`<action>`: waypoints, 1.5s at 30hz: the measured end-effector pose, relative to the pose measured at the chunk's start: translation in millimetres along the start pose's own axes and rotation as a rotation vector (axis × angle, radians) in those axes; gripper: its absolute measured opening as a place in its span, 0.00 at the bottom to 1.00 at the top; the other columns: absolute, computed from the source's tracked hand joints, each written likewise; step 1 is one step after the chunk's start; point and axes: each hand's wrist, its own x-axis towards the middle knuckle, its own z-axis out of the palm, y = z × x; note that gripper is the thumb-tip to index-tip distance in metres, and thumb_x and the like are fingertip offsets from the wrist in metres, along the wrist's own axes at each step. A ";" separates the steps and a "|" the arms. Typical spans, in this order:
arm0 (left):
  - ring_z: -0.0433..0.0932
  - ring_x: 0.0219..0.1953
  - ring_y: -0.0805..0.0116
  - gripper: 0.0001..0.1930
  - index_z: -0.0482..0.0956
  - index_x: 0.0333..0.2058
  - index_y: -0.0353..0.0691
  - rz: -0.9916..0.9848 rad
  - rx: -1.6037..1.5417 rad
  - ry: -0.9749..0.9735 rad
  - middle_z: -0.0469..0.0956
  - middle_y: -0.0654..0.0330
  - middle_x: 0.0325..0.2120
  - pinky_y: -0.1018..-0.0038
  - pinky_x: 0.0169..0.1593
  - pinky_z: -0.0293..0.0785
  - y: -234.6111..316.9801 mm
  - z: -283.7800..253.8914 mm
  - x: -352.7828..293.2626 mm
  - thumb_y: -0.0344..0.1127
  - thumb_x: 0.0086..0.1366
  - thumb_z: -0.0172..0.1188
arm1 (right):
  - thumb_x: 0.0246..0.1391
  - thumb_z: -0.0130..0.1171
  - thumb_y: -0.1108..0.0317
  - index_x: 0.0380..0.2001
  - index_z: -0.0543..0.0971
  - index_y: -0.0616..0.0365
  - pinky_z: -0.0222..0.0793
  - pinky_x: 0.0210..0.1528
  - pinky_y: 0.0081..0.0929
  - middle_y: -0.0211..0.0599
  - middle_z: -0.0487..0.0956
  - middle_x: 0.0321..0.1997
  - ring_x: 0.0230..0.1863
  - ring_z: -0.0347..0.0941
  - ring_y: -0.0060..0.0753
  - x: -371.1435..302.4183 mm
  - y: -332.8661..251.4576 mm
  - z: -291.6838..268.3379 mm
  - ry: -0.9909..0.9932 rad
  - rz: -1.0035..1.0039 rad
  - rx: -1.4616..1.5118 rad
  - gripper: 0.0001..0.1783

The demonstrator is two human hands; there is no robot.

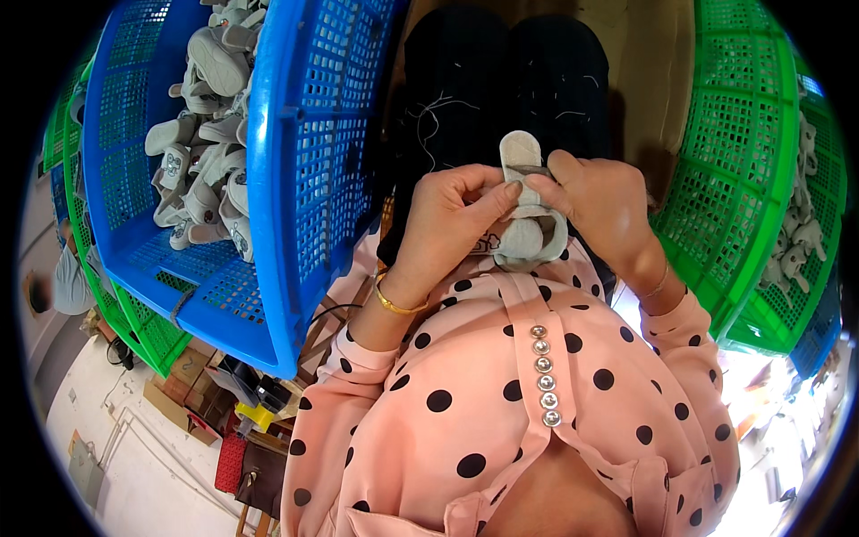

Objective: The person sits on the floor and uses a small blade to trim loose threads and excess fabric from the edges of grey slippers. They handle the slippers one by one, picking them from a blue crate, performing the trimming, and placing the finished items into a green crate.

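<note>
A small off-white shoe [524,240] is held between my two hands, above my dark-trousered lap. Its rounded pale end [519,148] points away from me, and its open collar faces my body. My left hand [455,219] grips the shoe's left side, thumb and fingers pinched at the middle. From the other side, my right hand [604,199] is closed on a grey strap [530,170] that crosses the shoe. My fingers partly hide the strap and the shoe's middle.
To my left stands a blue plastic crate [268,179] with a heap of small pale shoes [210,134]. Green crates [734,161] stand at my right, one with more pale pieces [796,233]. Loose threads [438,107] lie on my trousers. A person [67,277] is at the far left.
</note>
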 end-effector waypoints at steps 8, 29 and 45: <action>0.76 0.28 0.83 0.08 0.82 0.39 0.31 -0.003 -0.031 -0.021 0.81 0.63 0.27 0.86 0.32 0.72 -1.4 -3.1 2.8 0.30 0.65 0.61 | 0.52 0.63 0.51 0.38 0.74 0.58 0.72 0.28 0.32 0.42 0.78 0.22 0.25 0.78 0.46 10.0 5.4 -9.2 0.013 0.288 0.597 0.21; 0.75 0.23 0.81 0.07 0.81 0.28 0.34 -0.080 -0.085 -0.054 0.79 0.63 0.23 0.87 0.28 0.71 7.1 -16.8 11.2 0.32 0.63 0.62 | 0.48 0.65 0.51 0.38 0.76 0.54 0.74 0.34 0.39 0.43 0.81 0.27 0.32 0.80 0.45 8.0 26.0 -14.7 0.022 0.433 0.518 0.20; 0.78 0.28 0.79 0.09 0.80 0.36 0.34 -0.121 -0.133 -0.190 0.81 0.61 0.29 0.84 0.34 0.76 -3.9 -22.4 15.8 0.34 0.64 0.63 | 0.56 0.62 0.60 0.33 0.76 0.69 0.68 0.31 0.24 0.37 0.73 0.23 0.26 0.65 0.20 -1.6 9.0 -2.1 -0.395 0.318 1.080 0.19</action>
